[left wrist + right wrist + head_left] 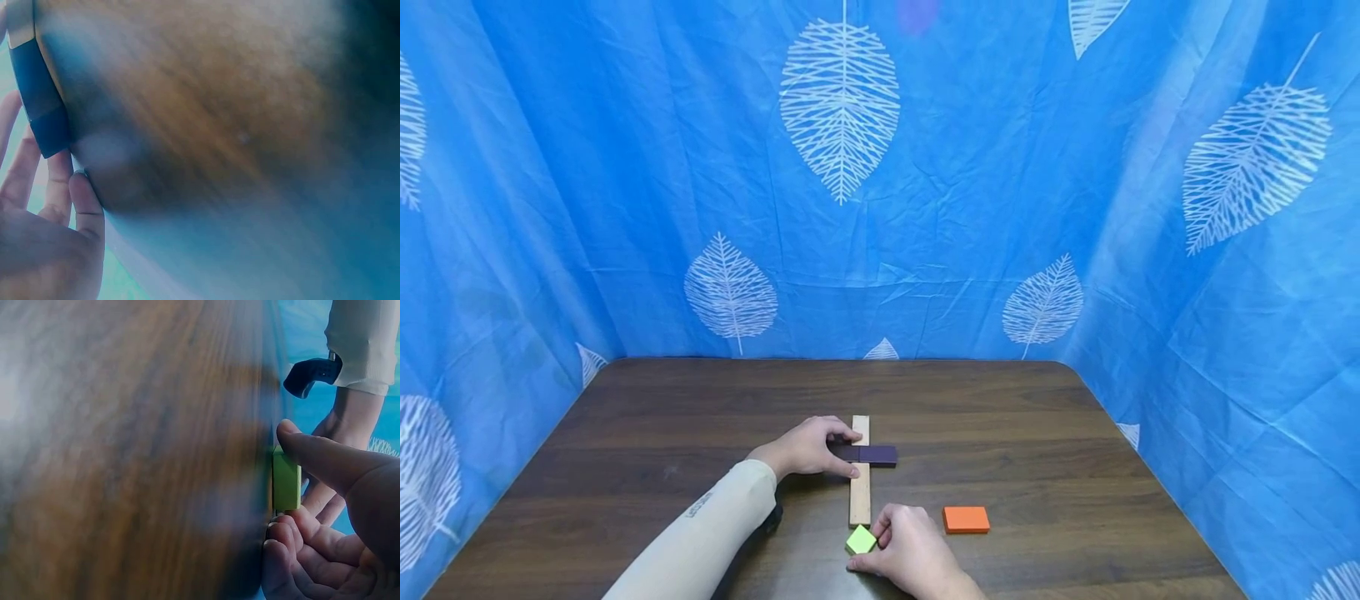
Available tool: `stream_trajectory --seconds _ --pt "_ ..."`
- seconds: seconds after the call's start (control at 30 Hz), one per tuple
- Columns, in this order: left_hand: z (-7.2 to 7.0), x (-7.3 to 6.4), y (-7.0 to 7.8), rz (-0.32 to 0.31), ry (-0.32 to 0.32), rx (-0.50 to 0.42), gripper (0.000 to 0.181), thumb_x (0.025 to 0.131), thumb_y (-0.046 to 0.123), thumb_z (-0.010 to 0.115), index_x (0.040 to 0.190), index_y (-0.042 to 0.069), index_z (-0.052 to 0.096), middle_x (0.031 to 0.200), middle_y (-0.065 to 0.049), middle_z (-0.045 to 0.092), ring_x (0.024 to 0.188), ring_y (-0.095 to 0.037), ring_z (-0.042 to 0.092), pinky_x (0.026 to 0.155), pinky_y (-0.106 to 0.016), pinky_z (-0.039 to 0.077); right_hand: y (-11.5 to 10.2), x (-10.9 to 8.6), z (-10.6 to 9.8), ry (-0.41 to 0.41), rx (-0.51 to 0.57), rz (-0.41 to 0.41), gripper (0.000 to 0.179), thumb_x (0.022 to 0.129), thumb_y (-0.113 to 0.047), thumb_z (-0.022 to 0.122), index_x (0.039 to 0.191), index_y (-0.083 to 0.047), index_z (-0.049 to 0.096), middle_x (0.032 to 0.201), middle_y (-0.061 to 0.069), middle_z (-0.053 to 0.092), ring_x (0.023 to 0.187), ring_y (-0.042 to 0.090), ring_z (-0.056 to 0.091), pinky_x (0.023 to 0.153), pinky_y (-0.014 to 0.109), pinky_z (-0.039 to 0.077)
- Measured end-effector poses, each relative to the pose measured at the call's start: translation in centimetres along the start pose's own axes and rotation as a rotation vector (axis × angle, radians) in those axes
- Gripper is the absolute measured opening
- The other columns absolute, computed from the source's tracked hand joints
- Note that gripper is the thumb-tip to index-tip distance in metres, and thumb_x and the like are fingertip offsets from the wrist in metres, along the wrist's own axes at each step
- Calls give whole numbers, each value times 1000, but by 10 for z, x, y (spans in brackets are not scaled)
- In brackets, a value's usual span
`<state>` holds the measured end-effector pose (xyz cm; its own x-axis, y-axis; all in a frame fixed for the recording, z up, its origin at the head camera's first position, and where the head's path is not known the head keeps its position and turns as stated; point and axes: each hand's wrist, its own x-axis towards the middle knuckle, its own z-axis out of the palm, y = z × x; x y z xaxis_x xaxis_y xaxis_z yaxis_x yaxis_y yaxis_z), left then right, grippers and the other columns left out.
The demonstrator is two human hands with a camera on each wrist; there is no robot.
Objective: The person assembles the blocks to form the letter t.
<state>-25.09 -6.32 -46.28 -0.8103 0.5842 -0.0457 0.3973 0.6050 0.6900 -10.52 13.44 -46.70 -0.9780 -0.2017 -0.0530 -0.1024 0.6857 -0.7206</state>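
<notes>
In the head view, a pale wooden strip [861, 495] lies lengthwise on the table, with dark purple blocks [877, 455] crossing it. My left hand [807, 446] reaches over from the left; thumb and forefinger are spread on either side of the purple, their tips at the pale wood. A dark block end [50, 130] shows beside its fingers in the left wrist view. Nearer the front, my right hand [912, 546] pinches a yellow-green square block [861, 540] just below the strip's near end. The right wrist view shows this green block [287, 479] between thumb and fingers.
An orange rectangular block [966, 520] lies to the right of my right hand. The brown wooden table [700, 392] meets a blue curtain [925, 225] with white leaf prints at its back and sides. A black device is strapped under the left sleeve [715, 517].
</notes>
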Motion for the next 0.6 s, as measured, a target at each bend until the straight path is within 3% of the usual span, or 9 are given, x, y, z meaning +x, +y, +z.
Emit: stream_trajectory --seconds 0.4,0.6 --pt "1 -2 1 -8 1 -8 58 77 39 89 126 15 71 119 -1 63 107 -21 56 97 -47 45 2 -6 -8 51 -35 -95 50 62 -46 95 83 -16 62 74 -9 55 67 3 50 60 24 44" --pt "0 -3 2 0 0 -1 57 77 38 89 126 14 71 119 -2 63 107 -21 56 97 -47 45 7 -11 -36 109 -112 -140 71 57 -52 95 109 -12 67 94 -4 59 83 14 55 69 31 47"
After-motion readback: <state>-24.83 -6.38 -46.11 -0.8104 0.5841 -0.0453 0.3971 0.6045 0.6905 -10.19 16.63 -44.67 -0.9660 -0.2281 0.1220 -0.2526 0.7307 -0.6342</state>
